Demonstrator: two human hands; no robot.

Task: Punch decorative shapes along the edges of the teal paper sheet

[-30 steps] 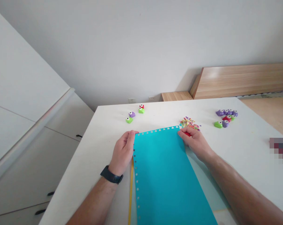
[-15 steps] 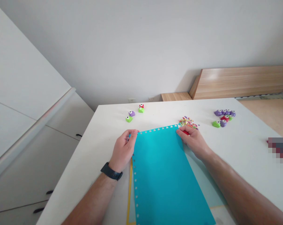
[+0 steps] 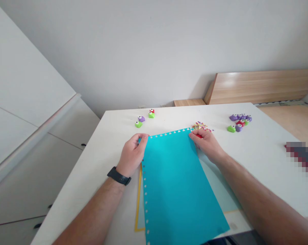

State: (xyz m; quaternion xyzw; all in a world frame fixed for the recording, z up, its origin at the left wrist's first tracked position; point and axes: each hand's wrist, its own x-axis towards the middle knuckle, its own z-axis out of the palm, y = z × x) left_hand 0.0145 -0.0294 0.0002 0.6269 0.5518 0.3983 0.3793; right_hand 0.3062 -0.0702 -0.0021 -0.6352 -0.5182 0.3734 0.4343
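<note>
A turquoise sheet of paper (image 3: 176, 180) lies on the white table (image 3: 258, 149), with small shapes punched along its far and left edges. My left hand (image 3: 132, 153) pinches the sheet's far left corner, a black watch on its wrist. At the far right corner, my right hand (image 3: 205, 144) is closed round a small red punch (image 3: 199, 136) that sits on the paper's edge. Just beyond it lies a pile of coloured paper bits (image 3: 201, 126).
Under the turquoise sheet lie a paler blue sheet (image 3: 220, 190) and a yellow one (image 3: 137, 200). Small punches stand in a group at the far left (image 3: 143, 118) and a larger group at the far right (image 3: 239, 121). White cabinets (image 3: 29, 136) stand left of the table.
The view has shifted a little, so everything sits slightly higher and nearer. Both hands stay at the sheet's far corners, the right still on the red punch.
</note>
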